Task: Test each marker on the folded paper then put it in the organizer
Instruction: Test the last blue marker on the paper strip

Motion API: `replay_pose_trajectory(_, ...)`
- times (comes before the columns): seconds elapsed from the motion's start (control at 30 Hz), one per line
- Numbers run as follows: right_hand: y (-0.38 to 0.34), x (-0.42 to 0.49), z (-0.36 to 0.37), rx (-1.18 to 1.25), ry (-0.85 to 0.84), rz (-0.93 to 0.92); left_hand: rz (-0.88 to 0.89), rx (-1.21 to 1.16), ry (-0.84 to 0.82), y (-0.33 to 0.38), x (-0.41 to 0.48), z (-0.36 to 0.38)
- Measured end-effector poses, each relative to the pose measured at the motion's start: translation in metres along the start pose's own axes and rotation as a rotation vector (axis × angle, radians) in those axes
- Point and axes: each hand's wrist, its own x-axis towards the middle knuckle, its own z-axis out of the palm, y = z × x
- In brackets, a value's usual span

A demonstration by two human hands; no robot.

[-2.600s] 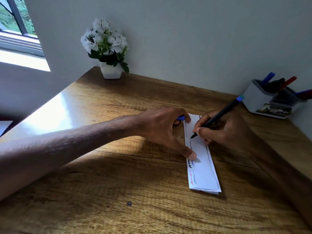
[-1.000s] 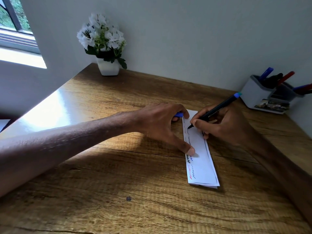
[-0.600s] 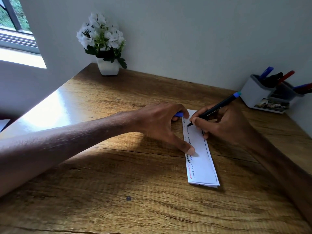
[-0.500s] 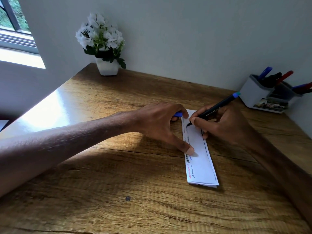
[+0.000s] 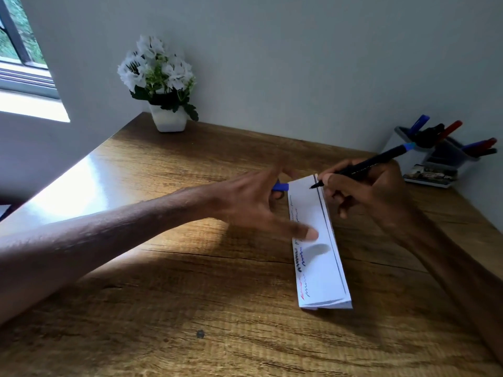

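Note:
A long folded white paper [image 5: 318,273] lies on the wooden desk [image 5: 190,281], with blue, black and red squiggles along its left edge. My right hand [image 5: 370,194] grips a black marker [image 5: 367,164] with a blue end, its tip touching the paper's far end. My left hand [image 5: 250,202] hovers just above the paper's left side, thumb casting a shadow on it, and keeps a blue cap [image 5: 280,187] between its fingers. The grey-white organizer [image 5: 431,162] stands at the far right with several markers in it.
A white pot of white flowers [image 5: 168,121] stands at the desk's back left corner against the wall. A window [image 5: 24,77] is at the far left. The desk's right edge runs close to the organizer.
My left hand has lifted off the paper, its thumb no longer pressing it. The marker tip has moved up the paper to its far end.

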Motion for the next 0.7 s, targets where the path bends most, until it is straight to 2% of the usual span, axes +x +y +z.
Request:
replay_pose_trajectory(0.1, -0.001, 0.002, -0.004, 0.065, 0.010, -0.033, 0.019, -0.195, 0.132, -0.002, -0.001, -0.001)
replay_pose_trajectory(0.2, 0.000, 0.004, -0.007, 0.126, -0.020, 0.002, -0.067, -0.329, 0.262, -0.006, 0.001, 0.002)
replay_pose_trajectory(0.27, 0.000, 0.003, -0.009, 0.153, -0.039, 0.007, -0.061, -0.327, 0.314, -0.014, 0.003, 0.004)
replay_pose_trajectory(0.47, -0.008, 0.002, -0.012, 0.149, -0.023, -0.100, 0.139, -0.228, 0.316, -0.022, 0.011, 0.003)
replay_pose_trajectory(0.7, -0.011, 0.001, -0.012, 0.116, -0.052, -0.140, 0.211, -0.233, 0.343, -0.030, 0.015, 0.005)
